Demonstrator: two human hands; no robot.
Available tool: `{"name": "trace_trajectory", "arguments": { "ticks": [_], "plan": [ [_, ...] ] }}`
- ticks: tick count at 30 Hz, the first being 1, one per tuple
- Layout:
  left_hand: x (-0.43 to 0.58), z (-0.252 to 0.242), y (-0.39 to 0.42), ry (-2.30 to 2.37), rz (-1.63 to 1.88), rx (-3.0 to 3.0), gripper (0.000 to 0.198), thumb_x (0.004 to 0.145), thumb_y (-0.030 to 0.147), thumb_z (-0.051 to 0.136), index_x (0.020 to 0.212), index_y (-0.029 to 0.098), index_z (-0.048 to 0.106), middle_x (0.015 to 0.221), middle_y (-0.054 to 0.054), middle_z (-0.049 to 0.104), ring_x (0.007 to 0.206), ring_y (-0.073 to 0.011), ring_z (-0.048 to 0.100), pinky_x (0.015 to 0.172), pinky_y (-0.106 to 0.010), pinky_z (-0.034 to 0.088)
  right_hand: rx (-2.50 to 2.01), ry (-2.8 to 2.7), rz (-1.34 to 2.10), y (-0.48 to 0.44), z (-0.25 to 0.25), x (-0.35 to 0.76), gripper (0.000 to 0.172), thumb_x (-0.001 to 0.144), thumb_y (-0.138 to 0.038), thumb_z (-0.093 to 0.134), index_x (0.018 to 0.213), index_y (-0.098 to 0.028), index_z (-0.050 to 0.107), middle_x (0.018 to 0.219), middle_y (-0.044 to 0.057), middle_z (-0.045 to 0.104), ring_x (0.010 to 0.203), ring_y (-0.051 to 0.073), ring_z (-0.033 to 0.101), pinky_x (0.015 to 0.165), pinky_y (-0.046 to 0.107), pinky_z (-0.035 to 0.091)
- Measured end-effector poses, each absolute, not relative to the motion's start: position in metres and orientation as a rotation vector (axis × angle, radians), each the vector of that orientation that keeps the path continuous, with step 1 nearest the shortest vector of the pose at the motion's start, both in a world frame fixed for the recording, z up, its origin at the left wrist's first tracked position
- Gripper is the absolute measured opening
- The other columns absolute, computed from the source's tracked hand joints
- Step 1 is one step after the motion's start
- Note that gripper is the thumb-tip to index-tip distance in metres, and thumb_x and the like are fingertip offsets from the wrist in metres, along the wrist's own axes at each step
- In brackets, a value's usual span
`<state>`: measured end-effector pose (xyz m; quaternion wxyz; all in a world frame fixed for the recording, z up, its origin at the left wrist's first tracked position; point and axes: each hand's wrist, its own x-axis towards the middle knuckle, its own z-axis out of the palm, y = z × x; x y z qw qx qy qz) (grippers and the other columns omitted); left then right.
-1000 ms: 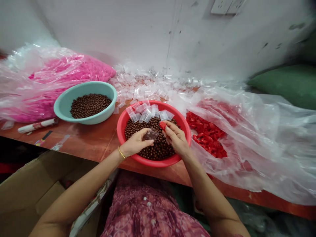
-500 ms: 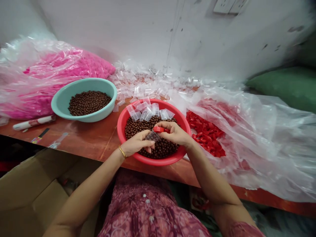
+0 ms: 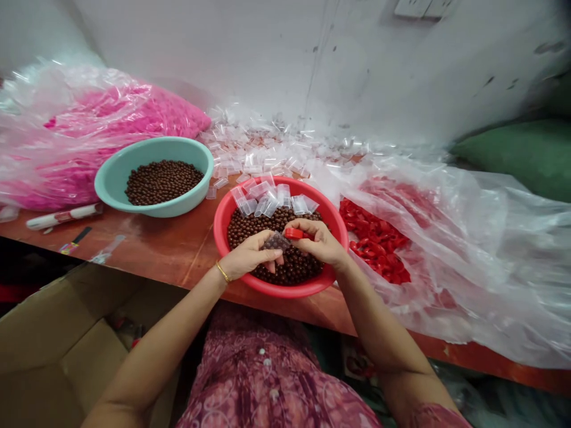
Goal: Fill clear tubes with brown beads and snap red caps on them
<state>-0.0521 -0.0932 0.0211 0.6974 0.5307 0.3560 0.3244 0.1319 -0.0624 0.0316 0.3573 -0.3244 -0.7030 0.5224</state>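
Note:
Over the red basin [image 3: 222, 249], my left hand [image 3: 252, 255] is closed on a small clear plastic container [image 3: 276, 241] that looks dark with brown balls inside. My right hand [image 3: 323, 242] pinches a red plastic cap [image 3: 294, 233] just right of the container's end; whether the two touch I cannot tell. Below both hands, brown balls [image 3: 289, 270] fill the basin. Several clear, unfilled containers [image 3: 270, 202] lie on the balls along the basin's far side.
A light-blue basin [image 3: 109, 178] of brown balls stands at the left, before a bag of pink pieces [image 3: 147, 113]. Loose clear containers [image 3: 254, 151] cover the table's back. Red caps [image 3: 379, 244] spill from a plastic bag [image 3: 473, 255] at the right. A marker [image 3: 65, 216] lies far left.
The red cap in my right hand has shifted slightly right, and a little more of the dark container shows in my left hand. The whole view has moved slightly.

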Motion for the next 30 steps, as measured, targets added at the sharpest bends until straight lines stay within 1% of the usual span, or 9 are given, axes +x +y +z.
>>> {"name": "trace_trajectory", "arguments": {
  "ticks": [5, 8, 12, 15, 19, 21, 24, 27, 30],
  "plan": [
    [-0.053, 0.021, -0.094, 0.752, 0.714, 1.183, 0.032, 0.071, 0.038, 0.065, 0.081, 0.014, 0.046, 0.067, 0.002, 0.057, 0.05, -0.0055, 0.051, 0.05, -0.019, 0.039, -0.775, -1.865, 1.468, -0.061, 0.031, 0.132, 0.015, 0.064, -0.024, 0.066, 0.071, -0.016, 0.055, 0.061, -0.004, 0.051, 0.055, 0.007, 0.045, 0.055, 0.02, 0.039],
    [-0.052, 0.022, -0.094, 0.775, 0.756, 1.191, 0.032, 0.071, 0.037, 0.065, 0.083, 0.014, 0.047, 0.068, 0.002, 0.058, 0.051, -0.0055, 0.051, 0.052, -0.019, 0.041, -0.842, -1.776, 1.477, -0.059, 0.026, 0.13, 0.025, 0.065, -0.032, 0.069, 0.066, -0.018, 0.048, 0.055, -0.007, 0.042, 0.046, 0.005, 0.037, 0.044, 0.017, 0.034],
    [-0.049, 0.021, -0.094, 0.867, 0.834, 1.167, 0.034, 0.068, 0.034, 0.066, 0.088, 0.014, 0.046, 0.07, 0.001, 0.058, 0.054, -0.0065, 0.052, 0.055, -0.021, 0.045, -1.024, -1.475, 1.549, -0.06, 0.021, 0.129, 0.03, 0.078, -0.05, 0.051, 0.087, -0.021, 0.047, 0.053, -0.01, 0.033, 0.037, 0.005, 0.024, 0.032, 0.016, 0.028],
    [-0.046, 0.02, -0.095, 0.913, 0.847, 1.215, 0.031, 0.068, 0.032, 0.064, 0.087, 0.014, 0.047, 0.071, 0.001, 0.057, 0.056, -0.0073, 0.051, 0.055, -0.022, 0.046, -1.051, -1.435, 1.569, -0.066, 0.02, 0.124, 0.027, 0.082, -0.047, 0.043, 0.093, -0.022, 0.047, 0.054, -0.01, 0.033, 0.036, 0.006, 0.024, 0.03, 0.016, 0.029],
    [-0.044, 0.016, -0.098, 0.978, 0.89, 1.356, 0.024, 0.072, 0.029, 0.058, 0.09, 0.014, 0.05, 0.071, 0.002, 0.054, 0.057, -0.0079, 0.049, 0.055, -0.022, 0.044, -1.041, -1.692, 1.302, -0.076, 0.021, 0.118, 0.027, 0.087, -0.039, 0.042, 0.101, -0.021, 0.056, 0.06, -0.005, 0.049, 0.045, 0.008, 0.045, 0.042, 0.019, 0.041],
    [-0.044, 0.015, -0.099, 1.023, 0.916, 1.435, 0.022, 0.074, 0.028, 0.056, 0.09, 0.014, 0.051, 0.071, 0.002, 0.053, 0.058, -0.0085, 0.048, 0.056, -0.022, 0.042, -1.005, -1.848, 1.107, -0.078, 0.02, 0.117, 0.03, 0.089, -0.037, 0.041, 0.104, -0.02, 0.061, 0.075, 0.001, 0.063, 0.067, 0.013, 0.061, 0.063, 0.024, 0.051],
    [-0.044, 0.011, -0.1, 1.09, 0.966, 1.537, 0.019, 0.074, 0.027, 0.056, 0.088, 0.014, 0.054, 0.074, 0.001, 0.055, 0.066, -0.0102, 0.049, 0.062, -0.023, 0.041, -0.961, -2.019, 0.875, -0.079, 0.017, 0.119, 0.034, 0.09, -0.033, 0.039, 0.113, -0.02, 0.061, 0.106, 0.005, 0.067, 0.101, 0.017, 0.061, 0.09, 0.03, 0.047],
    [-0.043, 0.009, -0.101, 1.15, 0.989, 1.589, 0.018, 0.072, 0.029, 0.059, 0.082, 0.014, 0.055, 0.072, 0.002, 0.056, 0.067, -0.0106, 0.048, 0.062, -0.022, 0.04, -0.947, -2.181, 0.674, -0.082, 0.014, 0.121, 0.04, 0.092, -0.031, 0.036, 0.125, -0.018, 0.054, 0.116, 0.007, 0.065, 0.104, 0.017, 0.061, 0.091, 0.029, 0.047],
    [-0.042, 0.007, -0.103, 1.207, 0.992, 1.616, 0.022, 0.071, 0.034, 0.06, 0.076, 0.014, 0.055, 0.069, 0.002, 0.056, 0.064, -0.0105, 0.048, 0.058, -0.021, 0.037, -0.903, -2.314, 0.471, -0.087, 0.016, 0.123, 0.044, 0.093, -0.032, 0.034, 0.131, -0.016, 0.048, 0.108, 0.009, 0.068, 0.091, 0.016, 0.066, 0.079, 0.027, 0.05]
  ]
}}
